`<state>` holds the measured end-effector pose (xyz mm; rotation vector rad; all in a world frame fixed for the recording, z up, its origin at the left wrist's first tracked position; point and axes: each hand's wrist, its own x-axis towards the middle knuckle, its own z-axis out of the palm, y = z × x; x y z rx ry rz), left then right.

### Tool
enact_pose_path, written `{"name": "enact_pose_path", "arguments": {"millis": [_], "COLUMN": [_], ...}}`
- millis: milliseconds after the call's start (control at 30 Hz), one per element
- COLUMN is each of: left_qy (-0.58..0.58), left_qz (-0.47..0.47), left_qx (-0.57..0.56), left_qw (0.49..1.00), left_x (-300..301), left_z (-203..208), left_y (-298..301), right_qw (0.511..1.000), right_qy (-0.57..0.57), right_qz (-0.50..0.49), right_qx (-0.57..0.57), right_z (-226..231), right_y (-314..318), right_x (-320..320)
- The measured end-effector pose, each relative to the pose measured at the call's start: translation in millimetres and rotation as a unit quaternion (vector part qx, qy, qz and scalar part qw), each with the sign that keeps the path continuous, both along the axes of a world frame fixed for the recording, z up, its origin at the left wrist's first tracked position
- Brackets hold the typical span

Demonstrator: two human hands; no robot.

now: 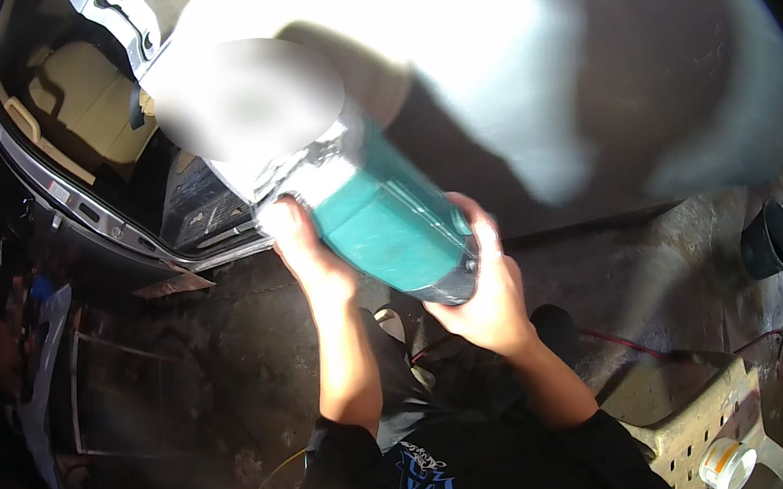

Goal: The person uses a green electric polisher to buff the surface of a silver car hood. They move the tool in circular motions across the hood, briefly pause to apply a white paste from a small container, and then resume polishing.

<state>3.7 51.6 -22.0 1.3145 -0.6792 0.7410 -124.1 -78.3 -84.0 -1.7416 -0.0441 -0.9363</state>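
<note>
A power tool point(389, 220) with a teal body, a silver front housing and a dark rear end is in both my hands, tilted with its front up and to the left. My left hand point(310, 254) is closed around the silver front part. At the dark rear end, my right hand point(489, 281) is wrapped around the body. A pale blurred oval lies over the tool's front, so its working end cannot be made out. Beyond it spreads a large grey car panel point(533, 120), brightly lit, with strong shadows across it.
On the left a car's open doorway point(94, 212) shows a tan seat point(86, 106). A beige perforated crate-like stand point(694, 403) is at lower right, with a white tub point(729, 467) beside it. A dark bucket point(768, 242) sits far right. A red cable point(618, 339) crosses the floor.
</note>
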Motion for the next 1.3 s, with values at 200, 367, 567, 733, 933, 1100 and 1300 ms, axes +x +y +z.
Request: {"name": "enact_pose_path", "arguments": {"millis": [200, 367, 567, 733, 933, 1100, 1300], "left_qy": [0.006, 0.094, 0.091, 0.159, 0.168, 0.135, 0.141], "left_qz": [-0.130, -0.217, -0.103, -0.095, -0.141, -0.143, -0.209], "left_qx": [0.236, 0.140, -0.021, -0.193, -0.167, 0.000, -0.063], "left_qw": [0.963, 0.962, 0.990, 0.964, 0.961, 0.981, 0.966], "left_x": [-76, -73, -33, -24, -74, -54, -80], "left_z": [62, 78, 26, -20, -37, 21, -11], "left_y": [-95, -98, -18, 10, -39, -78, -96], "right_qw": [0.983, 0.982, 0.999, 0.976, 0.967, 0.991, 0.989], "right_qy": [-0.029, -0.012, 0.033, 0.173, 0.204, 0.091, 0.108], "right_qz": [-0.024, -0.040, 0.016, 0.042, 0.010, -0.036, -0.043], "right_qx": [0.181, 0.184, 0.026, -0.126, -0.152, -0.088, -0.092], "right_z": [-21, -10, 8, 16, 23, 60, 26], "right_y": [-19, -17, 2, -6, -53, -73, -93], "right_x": [-32, -36, -20, -27, -70, -73, -88]}}
